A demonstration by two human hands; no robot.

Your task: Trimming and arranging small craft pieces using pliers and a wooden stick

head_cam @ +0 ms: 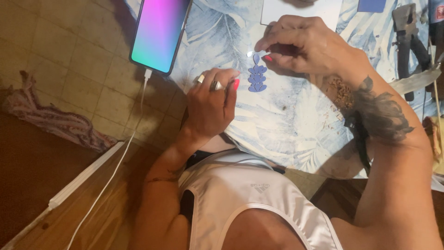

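We see a small lilac ornament of stacked petal shapes (257, 78) lying flat on the leaf-patterned blue-and-white worktop (286, 125), near its left edge. Our left hand (210, 104) rests curled just beside it, fingers holding nothing. Our right hand (303, 44) pinches a small pale piece (250, 53) at the ornament's top. A glowing smartphone (159, 32) overhangs the worktop's left edge.

Left hand (210, 104) curled loosely, knuckles up, two rings on the fingers, red-nailed fingertip stretched forward. Right hand (303, 44) bent at the wrist, fingers gathered in a closed pinching grip. Dark tattoo on the right forearm (381, 115). Both forearms bare, elbows drawn back toward the chest.
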